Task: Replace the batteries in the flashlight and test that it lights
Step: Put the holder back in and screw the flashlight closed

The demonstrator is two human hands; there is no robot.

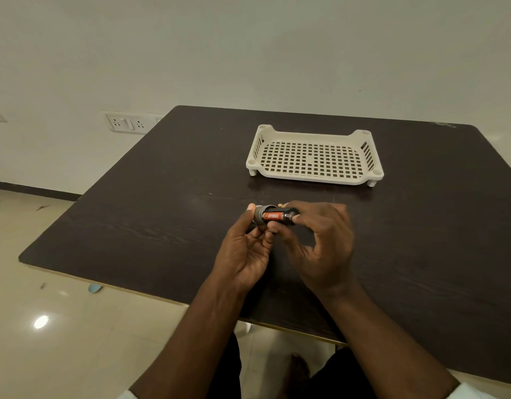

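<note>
both hands grip the battery holder [274, 216] above the table [162, 203]: left hand [245, 254] fingers at its grey end, right hand [320, 243] fingers pinching the other

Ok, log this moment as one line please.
left hand: holds flashlight | right hand: on orange battery | tray: empty | light: not tested

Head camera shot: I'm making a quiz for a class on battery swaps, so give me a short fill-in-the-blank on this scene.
1. The battery held between both hands has an orange and ____ label.
2. The perforated tray beyond the hands is ____ in colour.
3. The left hand and right hand work above a dark ____.
4. The tray holds ____ objects.

Missing words: black; cream; table; no
</note>
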